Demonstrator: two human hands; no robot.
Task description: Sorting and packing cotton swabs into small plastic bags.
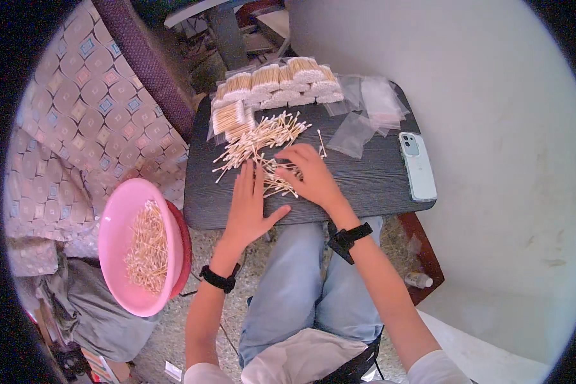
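Note:
Loose cotton swabs (267,136) with wooden sticks lie in a messy heap on the dark table (365,185). A smaller bunch of cotton swabs (276,185) spreads between my hands near the table's front edge. My left hand (248,208) rests at the left of this bunch, fingers stretched forward and thumb apart. On its right side, my right hand (310,176) curves over the swabs with its fingers spread; its fingertips touch or hover just over them, I cannot tell which. One pair of stray swabs (321,143) lies beyond my right hand.
Filled clear bags of swabs (265,78) are stacked at the table's back. Flat plastic bags (352,134) lie to their right, and a white phone (418,168) sits by the right edge. A pink basin (118,249) of swabs stands at the left, below table height. A wall (493,128) rises at right.

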